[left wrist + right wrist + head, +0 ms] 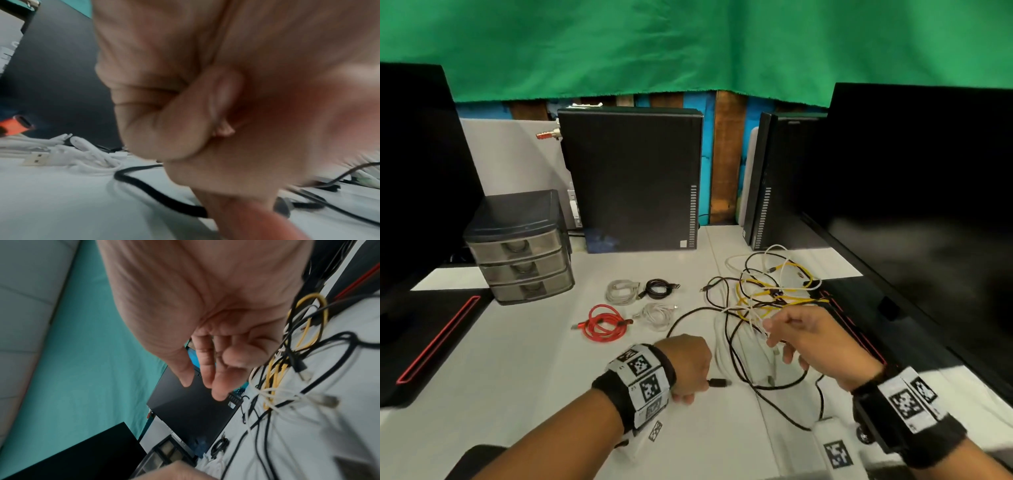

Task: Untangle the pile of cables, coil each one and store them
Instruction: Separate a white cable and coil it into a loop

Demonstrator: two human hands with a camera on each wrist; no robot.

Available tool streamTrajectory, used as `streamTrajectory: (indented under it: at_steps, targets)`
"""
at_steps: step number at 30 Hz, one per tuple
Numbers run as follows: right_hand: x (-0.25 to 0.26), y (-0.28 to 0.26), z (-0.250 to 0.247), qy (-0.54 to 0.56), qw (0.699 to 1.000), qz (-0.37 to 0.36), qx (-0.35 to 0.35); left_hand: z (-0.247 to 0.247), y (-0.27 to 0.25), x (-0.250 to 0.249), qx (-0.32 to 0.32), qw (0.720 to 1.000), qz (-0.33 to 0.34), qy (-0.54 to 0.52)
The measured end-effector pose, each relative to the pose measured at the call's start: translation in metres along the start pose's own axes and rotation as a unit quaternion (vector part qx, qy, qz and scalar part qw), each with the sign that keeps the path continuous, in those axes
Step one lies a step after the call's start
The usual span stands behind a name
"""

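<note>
Four cables already lie coiled beyond the left hand (pixel 688 366): a red braided coil (pixel 604 323), two white coils (pixel 655 315) and a black coil (pixel 659 288). The tangled pile of yellow, black and white cables (pixel 770 294) remains, just past the right hand (pixel 811 346). The left hand pinches a loose black cable's plug end (pixel 717 382); the right hovers with fingers spread, holding nothing. By my reckoning about half the coiling is left, and nothing is stored in the grey plastic drawer unit (pixel 524 253) yet.

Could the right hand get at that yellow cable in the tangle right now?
Probably yes. The right hand hovers open over the tangle's near edge, holding nothing, and the yellow cable lies just beyond its fingertips. Black and white cables cross over it, though, so pulling it free would likely drag them along.
</note>
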State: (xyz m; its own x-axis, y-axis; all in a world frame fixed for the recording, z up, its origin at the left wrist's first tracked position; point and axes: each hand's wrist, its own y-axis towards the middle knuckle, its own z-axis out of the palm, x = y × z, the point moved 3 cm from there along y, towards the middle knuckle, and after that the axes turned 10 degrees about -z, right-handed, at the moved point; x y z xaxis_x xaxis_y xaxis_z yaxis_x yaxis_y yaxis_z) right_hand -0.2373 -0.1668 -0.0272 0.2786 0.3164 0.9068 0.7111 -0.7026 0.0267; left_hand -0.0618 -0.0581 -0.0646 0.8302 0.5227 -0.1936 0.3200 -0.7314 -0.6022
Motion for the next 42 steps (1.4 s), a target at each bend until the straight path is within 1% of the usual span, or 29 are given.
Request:
streamTrajectory:
  at_steps: [2,5,7,9,11,13,15,18,20,22,23,25,27,29,30,33,35,37,40,41,42]
  targets:
    - [-0.007,-0.004,-0.012,-0.029,0.999,-0.001,-0.016,-0.003,0.001,0.006,0.002,0.999,-0.017,-0.041]
    - [-0.016,-0.003,-0.024,-0.049,0.998,0.015,-0.024,-0.008,0.004,0.014,-0.040,0.998,-0.014,-0.052]
    - [-0.020,-0.001,-0.026,-0.053,0.998,0.024,-0.023,-0.013,0.005,0.011,-0.082,0.995,0.011,-0.051]
    - [-0.019,0.002,-0.025,-0.052,0.998,0.018,-0.028,-0.020,0.006,-0.002,-0.137,0.986,0.050,-0.079]
    - [-0.017,0.006,-0.023,-0.032,0.998,0.009,-0.051,-0.024,0.011,-0.023,-0.163,0.977,0.076,-0.115]
    - [-0.016,0.011,-0.023,0.002,0.996,0.001,-0.086,-0.022,0.017,-0.049,-0.154,0.977,0.084,-0.117]
    - [-0.014,0.013,-0.023,0.028,0.994,-0.008,-0.106,-0.015,0.024,-0.075,-0.134,0.985,0.076,-0.074]
    - [-0.011,0.014,-0.020,0.047,0.993,-0.020,-0.109,-0.006,0.029,-0.103,-0.133,0.990,0.046,0.021]
    - [-0.014,0.016,-0.019,0.041,0.993,-0.030,-0.109,-0.006,0.027,-0.111,-0.138,0.989,0.036,0.048]
    - [-0.020,0.018,-0.021,-0.013,0.992,-0.064,-0.110,-0.014,0.023,-0.114,-0.142,0.988,0.061,0.020]
    - [-0.019,0.018,-0.021,-0.048,0.990,-0.087,-0.098,-0.022,0.020,-0.112,-0.142,0.986,0.085,-0.015]
    - [-0.008,0.016,-0.019,-0.073,0.986,-0.136,-0.059,-0.043,0.008,-0.102,-0.127,0.971,0.143,-0.140]
    - [0.012,0.015,-0.020,-0.022,0.984,-0.170,-0.038,-0.069,-0.011,-0.087,-0.104,0.935,0.173,-0.291]
    - [0.030,0.018,-0.027,0.018,0.982,-0.185,-0.047,-0.098,-0.031,-0.067,-0.094,0.889,0.179,-0.411]
    - [0.035,0.023,-0.032,0.010,0.980,-0.191,-0.055,-0.111,-0.041,-0.058,-0.094,0.863,0.186,-0.461]
    - [0.035,0.047,-0.049,-0.075,0.978,-0.179,-0.076,-0.145,-0.069,-0.028,-0.104,0.776,0.232,-0.577]
    - [0.033,0.068,-0.066,-0.139,0.971,-0.168,-0.100,-0.159,-0.086,-0.009,-0.118,0.726,0.260,-0.626]
    - [0.035,0.085,-0.085,-0.213,0.957,-0.153,-0.125,-0.169,-0.100,0.009,-0.130,0.676,0.293,-0.664]
    - [0.040,0.098,-0.111,-0.313,0.931,-0.119,-0.145,-0.183,-0.121,0.038,-0.134,0.588,0.346,-0.719]
    - [0.041,0.101,-0.117,-0.333,0.925,-0.105,-0.148,-0.187,-0.127,0.047,-0.137,0.564,0.359,-0.731]
    - [0.042,0.104,-0.123,-0.347,0.920,-0.089,-0.157,-0.190,-0.131,0.056,-0.142,0.546,0.370,-0.738]
